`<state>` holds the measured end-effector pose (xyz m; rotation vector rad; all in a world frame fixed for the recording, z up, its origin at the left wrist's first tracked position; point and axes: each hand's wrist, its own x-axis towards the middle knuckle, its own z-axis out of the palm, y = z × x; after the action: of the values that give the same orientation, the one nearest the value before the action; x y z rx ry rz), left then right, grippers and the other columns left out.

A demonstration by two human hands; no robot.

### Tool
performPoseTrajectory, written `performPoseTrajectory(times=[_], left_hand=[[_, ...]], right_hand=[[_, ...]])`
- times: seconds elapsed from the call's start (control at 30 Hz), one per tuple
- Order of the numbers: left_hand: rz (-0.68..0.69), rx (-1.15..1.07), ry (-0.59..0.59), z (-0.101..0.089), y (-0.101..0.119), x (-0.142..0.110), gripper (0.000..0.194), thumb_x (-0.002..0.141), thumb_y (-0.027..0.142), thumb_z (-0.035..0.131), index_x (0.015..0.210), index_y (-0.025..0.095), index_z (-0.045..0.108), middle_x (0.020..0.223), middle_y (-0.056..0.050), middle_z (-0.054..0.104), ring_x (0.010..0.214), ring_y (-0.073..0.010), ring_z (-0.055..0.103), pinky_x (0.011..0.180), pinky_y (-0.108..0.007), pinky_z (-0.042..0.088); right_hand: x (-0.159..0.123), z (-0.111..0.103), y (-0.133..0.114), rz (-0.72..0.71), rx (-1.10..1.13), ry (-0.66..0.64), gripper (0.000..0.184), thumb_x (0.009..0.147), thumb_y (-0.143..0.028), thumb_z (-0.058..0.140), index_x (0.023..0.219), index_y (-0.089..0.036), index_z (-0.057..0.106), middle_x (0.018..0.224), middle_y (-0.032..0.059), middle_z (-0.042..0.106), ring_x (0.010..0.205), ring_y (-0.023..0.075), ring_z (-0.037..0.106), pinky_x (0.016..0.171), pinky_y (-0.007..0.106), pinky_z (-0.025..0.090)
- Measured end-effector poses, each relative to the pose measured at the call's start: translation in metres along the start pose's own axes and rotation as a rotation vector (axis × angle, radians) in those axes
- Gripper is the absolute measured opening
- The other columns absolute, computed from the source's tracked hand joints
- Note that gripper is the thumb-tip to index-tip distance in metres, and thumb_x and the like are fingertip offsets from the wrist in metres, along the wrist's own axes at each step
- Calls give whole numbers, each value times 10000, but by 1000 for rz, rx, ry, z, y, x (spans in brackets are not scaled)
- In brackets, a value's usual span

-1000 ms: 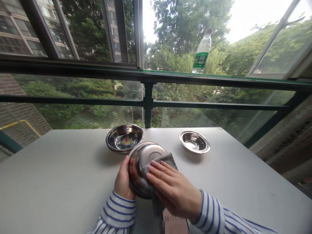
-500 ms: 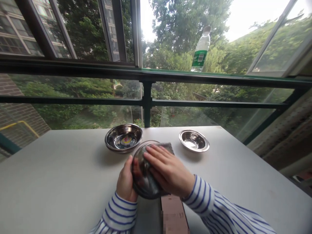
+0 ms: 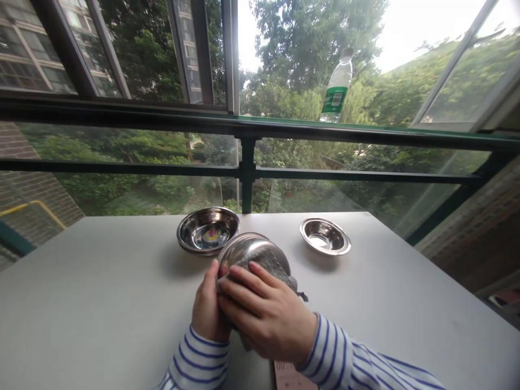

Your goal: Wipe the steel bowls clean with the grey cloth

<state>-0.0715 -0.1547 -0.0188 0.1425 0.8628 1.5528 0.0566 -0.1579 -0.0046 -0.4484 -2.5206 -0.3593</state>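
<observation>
A shiny steel bowl is tilted up off the table, its rounded outside facing me. My left hand grips it by the left edge, thumb along the rim and the other fingers hidden behind. Over the bowl's lower face my right hand presses a grey cloth, fingers close together on it. Part of the cloth sticks out to the right of the bowl and a bit hangs below my hands.
Steel bowls, seemingly stacked, with a coloured sticker inside stand behind on the left; a smaller steel bowl sits right. A phone lies under my right wrist. A green-labelled bottle stands on the railing beyond the white table.
My right hand has slid the cloth down and left across the bowl's outside. The cloth now covers the lower face, and the bowl's upper part shows bare. My left hand keeps its hold.
</observation>
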Motion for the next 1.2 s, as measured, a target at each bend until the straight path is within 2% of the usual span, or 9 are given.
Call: performPoseTrajectory(times=[0.13, 0.23, 0.33, 0.43, 0.6, 0.67, 0.83, 1.03, 1.2], left_hand=[[-31, -92, 49, 9, 5, -1, 234, 824, 252, 487, 838, 109, 671, 737, -74, 720, 813, -198, 671, 794, -288, 513], [-67, -79, -23, 10, 7, 1, 325, 834, 303, 440, 908, 95, 679, 790, -104, 727, 891, -259, 653, 843, -378, 494], [-95, -41, -85, 6, 8, 2, 364, 820, 341, 450, 958, 93, 677, 836, -120, 727, 950, -289, 629, 874, -415, 469], [-53, -22, -112, 2, 7, 2, 329, 796, 332, 499, 956, 108, 680, 861, -111, 727, 967, -288, 621, 893, -409, 456], [-50, -12, -161, 0, 2, 0, 301, 771, 331, 545, 911, 104, 687, 821, -97, 731, 956, -289, 626, 900, -412, 453], [-64, -27, -155, 0, 2, 0, 260, 770, 312, 555, 849, 107, 694, 739, -84, 730, 938, -285, 634, 899, -408, 454], [-57, -50, -125, 1, 9, -3, 260, 778, 313, 540, 838, 116, 698, 717, -77, 730, 937, -284, 634, 895, -406, 459], [0, 23, -166, 1, 7, -4, 252, 748, 313, 578, 794, 101, 706, 720, -91, 729, 929, -310, 634, 863, -411, 480], [53, 75, -271, 1, -1, -7, 259, 737, 280, 591, 887, 100, 701, 832, -102, 729, 946, -308, 626, 848, -395, 485]], right_hand=[[-24, 5, 5, -146, -153, 23, 338, 873, -165, 442, 1201, -171, 522, 1351, 23, 435, 1286, 214, 309, 1080, 392, 275], [-43, 3, 13, -105, -142, 81, 410, 851, -172, 484, 1261, -179, 464, 1356, 66, 423, 1278, 251, 325, 1043, 436, 327], [-60, 2, 17, 97, -42, 165, 523, 832, -168, 465, 1339, -132, 343, 1412, 141, 307, 1299, 318, 261, 1004, 519, 345], [-67, 0, 16, 344, 126, 255, 571, 844, -142, 387, 1390, -149, 220, 1460, 123, 187, 1321, 308, 208, 1006, 522, 340], [-53, -11, 20, 626, 343, 301, 493, 895, -162, 340, 1375, -231, 253, 1415, 64, 318, 1297, 205, 300, 1044, 406, 331], [-46, -17, 21, 623, 356, 260, 483, 894, -168, 356, 1367, -225, 271, 1399, 67, 343, 1293, 197, 305, 1056, 394, 312], [-50, -20, 16, 485, 316, 204, 562, 866, -114, 370, 1393, -219, 209, 1460, 65, 198, 1333, 227, 203, 1068, 418, 279], [-60, -15, 26, 634, 432, 267, 478, 903, -197, 366, 1368, -247, 270, 1393, 56, 359, 1288, 200, 318, 1055, 401, 316], [-28, -34, 38, 521, 408, 151, 386, 900, -221, 364, 1281, -181, 416, 1316, 100, 453, 1231, 211, 397, 1027, 403, 357]])
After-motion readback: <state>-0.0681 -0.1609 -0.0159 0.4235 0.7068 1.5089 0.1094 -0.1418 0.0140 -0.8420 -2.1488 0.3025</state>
